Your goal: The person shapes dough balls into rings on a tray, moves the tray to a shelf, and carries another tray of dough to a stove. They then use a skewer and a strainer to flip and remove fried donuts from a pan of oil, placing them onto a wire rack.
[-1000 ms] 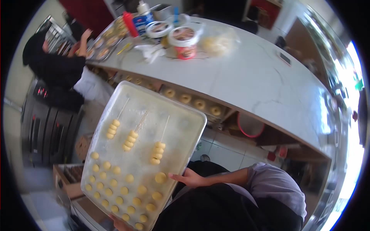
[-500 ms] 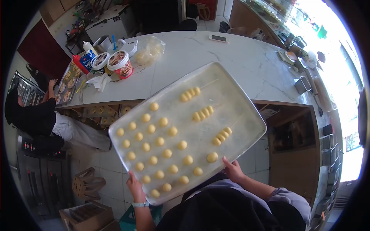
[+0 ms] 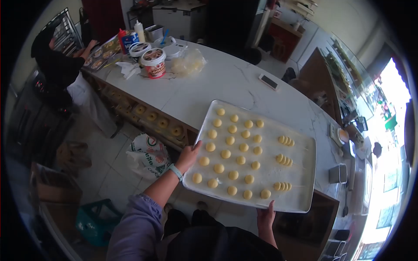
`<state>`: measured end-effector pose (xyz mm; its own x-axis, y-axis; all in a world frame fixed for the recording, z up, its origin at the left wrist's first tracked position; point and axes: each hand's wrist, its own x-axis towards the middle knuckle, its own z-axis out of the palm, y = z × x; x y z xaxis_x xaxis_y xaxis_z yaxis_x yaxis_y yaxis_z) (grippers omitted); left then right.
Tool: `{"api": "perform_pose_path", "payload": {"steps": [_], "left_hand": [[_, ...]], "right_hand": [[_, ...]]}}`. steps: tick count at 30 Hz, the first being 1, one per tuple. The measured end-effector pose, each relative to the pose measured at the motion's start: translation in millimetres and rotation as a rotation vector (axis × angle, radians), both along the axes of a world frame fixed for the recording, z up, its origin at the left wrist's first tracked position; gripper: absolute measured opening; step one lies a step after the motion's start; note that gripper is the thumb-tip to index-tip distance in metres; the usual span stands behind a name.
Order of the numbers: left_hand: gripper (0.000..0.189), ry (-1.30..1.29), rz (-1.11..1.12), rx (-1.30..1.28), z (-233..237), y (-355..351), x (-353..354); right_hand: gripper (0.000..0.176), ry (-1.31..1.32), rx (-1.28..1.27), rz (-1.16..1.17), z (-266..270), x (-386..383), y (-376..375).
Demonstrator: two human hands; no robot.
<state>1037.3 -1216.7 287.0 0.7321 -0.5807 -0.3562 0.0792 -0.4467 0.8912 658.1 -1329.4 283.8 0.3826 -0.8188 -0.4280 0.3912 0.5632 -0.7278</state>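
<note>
A large metal baking tray (image 3: pixel 272 150) is held up in front of me, its far part over the marble counter's edge. Rows of round dough balls (image 3: pixel 229 140) cover its left part. On its right lie three skewers of dough balls (image 3: pixel 284 160), thin sticks pointing right. My left hand (image 3: pixel 190 157), with a watch (image 3: pixel 176 172) on the wrist, grips the tray's left rim. At the near rim my right hand (image 3: pixel 265 216) is closed round the edge, thumb on top and fingers hidden underneath.
On the marble counter (image 3: pixel 213 71) stand tubs (image 3: pixel 154 63), bottles (image 3: pixel 139 31), a plastic bag (image 3: pixel 188 62) and a phone (image 3: pixel 268 81). A co-worker (image 3: pixel 65 69) stands at the left. A white bag (image 3: pixel 149 155) and a teal crate (image 3: pixel 98 220) are on the floor.
The tray has turned clockwise and shifted right and slightly down in view, with both hands still on it. The view has swung, and a white bag on the floor now shows.
</note>
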Motion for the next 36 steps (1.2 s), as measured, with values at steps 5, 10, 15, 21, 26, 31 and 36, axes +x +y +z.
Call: {"api": "perform_pose_path", "payload": {"steps": [5, 10, 15, 21, 26, 31, 36], "left_hand": [[0.059, -0.153, -0.085, -0.245, 5, -35, -1], [0.052, -0.179, 0.160, -0.282, -8, 47, -47], [0.055, 0.136, 0.356, 0.104, -52, 222, -146], [0.045, 0.303, 1.094, 0.099, -105, 424, -333], [0.037, 0.360, 1.580, -0.024, -114, 538, -480], [0.037, 0.333, 1.974, -0.199, -95, 599, -593], [0.034, 0.317, 2.250, -0.330, -82, 622, -673]], "right_hand": [[0.061, -0.026, 0.050, 0.087, -67, -35, -94], [0.073, 0.144, -0.253, -0.112, -74, 2, -146], [0.063, 0.520, -0.822, -0.167, -30, 43, -113], [0.047, 0.545, -1.323, -0.091, -28, 99, -7], [0.034, 0.511, -1.295, 0.378, -91, 133, 147], [0.023, 0.653, -0.991, 1.039, -182, 140, 301], [0.015, 0.411, -0.682, 1.591, -278, 186, 454]]}}
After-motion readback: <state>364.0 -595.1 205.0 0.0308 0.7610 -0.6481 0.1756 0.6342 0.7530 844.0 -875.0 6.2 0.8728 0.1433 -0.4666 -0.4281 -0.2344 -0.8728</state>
